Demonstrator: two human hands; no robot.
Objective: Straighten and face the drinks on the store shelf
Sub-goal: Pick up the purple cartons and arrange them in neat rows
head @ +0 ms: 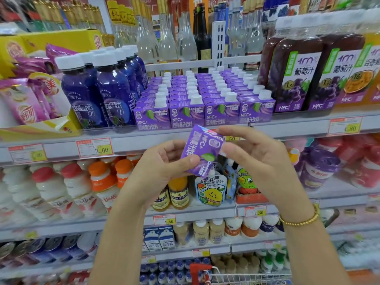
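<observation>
Left hand (164, 163) and right hand (255, 159): fingers (193, 160) gripping one carton (202, 149), mid-air just before shelf (144, 140) edge. On its side, top toward right hand; judged to need uprighting before return to row (186, 114).

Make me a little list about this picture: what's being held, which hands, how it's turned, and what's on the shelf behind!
held thing: purple carton, off the shelf
left hand: pinches the carton's lower part with its thumb
right hand: holds the other side with thumb and fingertips
carton pose: tilted, print running sideways
shelf behind: carton rows, labels facing front
to their left: blue bottles, white caps
to their right: grape juice bottles
</observation>
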